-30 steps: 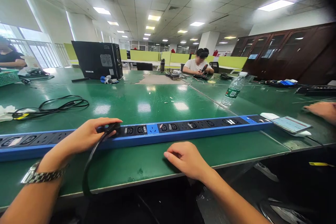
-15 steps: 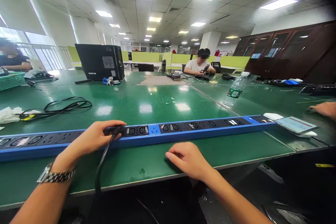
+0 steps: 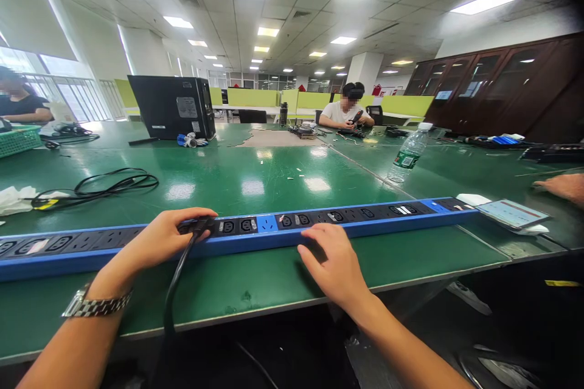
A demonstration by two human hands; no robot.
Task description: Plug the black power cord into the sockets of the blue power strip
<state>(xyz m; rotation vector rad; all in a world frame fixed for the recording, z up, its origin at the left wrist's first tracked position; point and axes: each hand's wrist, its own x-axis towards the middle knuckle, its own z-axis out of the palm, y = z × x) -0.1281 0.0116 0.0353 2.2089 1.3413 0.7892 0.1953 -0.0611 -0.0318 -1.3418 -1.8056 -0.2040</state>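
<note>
A long blue power strip with black socket faces lies across the near part of the green table. My left hand, with a metal watch on the wrist, is closed around a black power plug at the strip's sockets. From the plug a black cord drops over the table edge. Whether the plug is fully seated, I cannot tell. My right hand is at the strip's front side, right of the blue socket, thumb and fingers apart, holding nothing.
A tablet lies by the strip's right end, and a water bottle stands behind it. Farther back are a black computer case, a coiled cable and a seated person. Another person's hand rests at the right edge.
My right hand has lifted from the table in front of the strip, moved forward to its side, and its fingers have spread. My left hand stays on the plug.
</note>
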